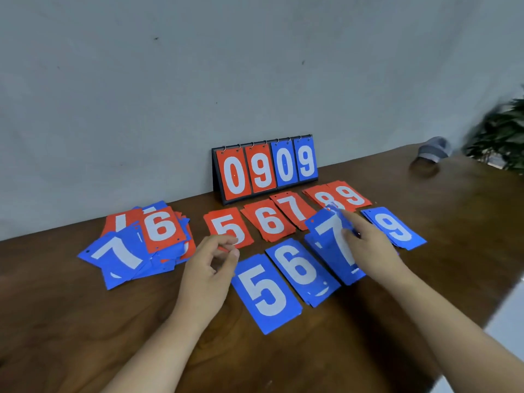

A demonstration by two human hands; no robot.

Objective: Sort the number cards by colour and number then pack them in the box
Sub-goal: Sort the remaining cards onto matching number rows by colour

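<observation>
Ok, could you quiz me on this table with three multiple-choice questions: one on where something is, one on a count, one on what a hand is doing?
1. Where does the mixed pile of cards lie relative to the sorted rows?
A. to their left
B. to their right
C. behind them, against the wall

2. How many red panels show on the flip scoreboard?
A. one
B. two
C. four

3. What does the right hand hold?
A. nothing
B. a red 9 card
C. a blue 7 card

Answers:
1 A: the pile sits left of the red 5 card, which starts the red row.
2 B: the board reads a red 0 and 9, then a blue 0 and 9.
3 C: its fingers pinch that card above the blue row.
</observation>
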